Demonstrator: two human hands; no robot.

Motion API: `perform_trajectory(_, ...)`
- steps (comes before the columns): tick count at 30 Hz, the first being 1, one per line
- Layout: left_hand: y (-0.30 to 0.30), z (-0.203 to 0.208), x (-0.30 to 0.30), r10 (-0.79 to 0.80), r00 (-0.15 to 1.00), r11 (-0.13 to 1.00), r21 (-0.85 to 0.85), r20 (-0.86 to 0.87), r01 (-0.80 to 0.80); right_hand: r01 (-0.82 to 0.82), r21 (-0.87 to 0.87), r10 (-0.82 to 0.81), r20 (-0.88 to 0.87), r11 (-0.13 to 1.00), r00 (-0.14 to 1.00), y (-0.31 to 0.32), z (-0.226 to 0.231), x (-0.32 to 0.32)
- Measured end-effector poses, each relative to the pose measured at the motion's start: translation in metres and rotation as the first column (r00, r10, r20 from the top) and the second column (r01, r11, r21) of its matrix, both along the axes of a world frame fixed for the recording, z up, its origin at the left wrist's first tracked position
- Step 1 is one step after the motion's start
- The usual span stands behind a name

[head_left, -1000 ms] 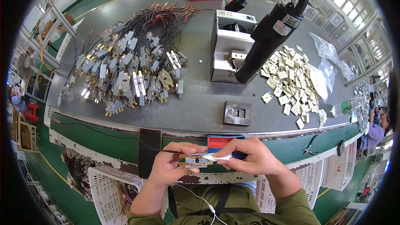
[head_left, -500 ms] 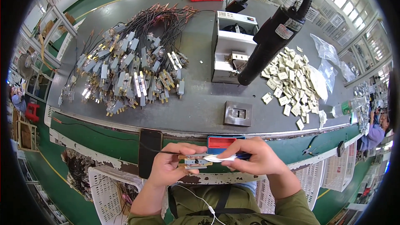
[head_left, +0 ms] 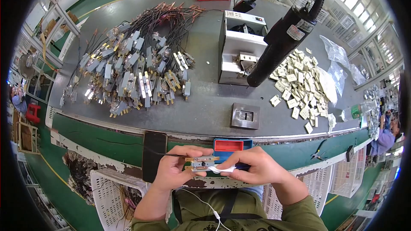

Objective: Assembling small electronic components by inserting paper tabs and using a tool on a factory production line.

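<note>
My left hand [head_left: 174, 167] is closed on a small grey plug insert [head_left: 202, 164] with brass strips along its edges. A black lead runs from it to the left. My right hand [head_left: 261, 167] grips a tool with a dark handle [head_left: 243, 167] and a white, wrapped-looking piece [head_left: 221, 169] at its front. That white piece meets the insert's near right edge; its exact kind cannot be made out. Both hands are over the front edge of the bench, with a blue and red tray [head_left: 231, 144] just beyond.
A heap of wired grey plug inserts [head_left: 128, 68] covers the bench's left. A metal machine [head_left: 242, 47] and a black tube [head_left: 282, 38] stand in the middle, with a steel block [head_left: 245, 116] nearer. Cream plastic housings [head_left: 299, 90] are piled at right. A phone [head_left: 154, 156] lies by my left hand.
The white front of the tool has moved from the insert's far strip to its near strip. My right hand has shifted slightly, while the left keeps its hold.
</note>
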State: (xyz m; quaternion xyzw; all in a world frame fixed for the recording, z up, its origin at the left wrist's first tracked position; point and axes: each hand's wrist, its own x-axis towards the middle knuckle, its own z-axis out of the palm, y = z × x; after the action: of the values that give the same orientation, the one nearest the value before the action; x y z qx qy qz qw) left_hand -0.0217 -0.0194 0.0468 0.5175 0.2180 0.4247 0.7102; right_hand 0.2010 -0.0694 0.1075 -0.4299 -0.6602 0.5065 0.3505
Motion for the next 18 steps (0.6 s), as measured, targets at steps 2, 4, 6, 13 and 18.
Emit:
perform_trajectory(2, -0.001, 0.001, 0.0, -0.024, 0.999, 0.999, -0.043, 0.041, 0.026, 0.012, -0.037, -0.013, -0.024, 0.999, 1.0, 0.0, -0.001, 0.0)
perform_trajectory(4, 0.001, 0.0, 0.002, -0.019, 0.999, 1.0, -0.018, 0.047, 0.019, 0.02, -0.072, -0.023, -0.047, 0.997, 0.999, -0.001, -0.003, 0.001)
perform_trajectory(6, 0.001, -0.002, 0.002, -0.017, 0.998, 1.0, 0.009, 0.053, 0.016, 0.024, -0.048, -0.025, -0.013, 0.999, 1.0, -0.002, -0.004, 0.001)
perform_trajectory(13, 0.001, -0.002, 0.001, -0.01, 0.999, 1.0, -0.017, 0.047, 0.011, 0.024, -0.124, -0.028, -0.033, 0.992, 0.999, 0.0, 0.002, 0.002)
perform_trajectory(18, 0.002, -0.003, 0.002, 0.011, 0.999, 1.0, -0.002, 0.05, -0.011, 0.038, -0.12, -0.042, -0.034, 0.992, 0.999, 0.002, 0.006, 0.001)
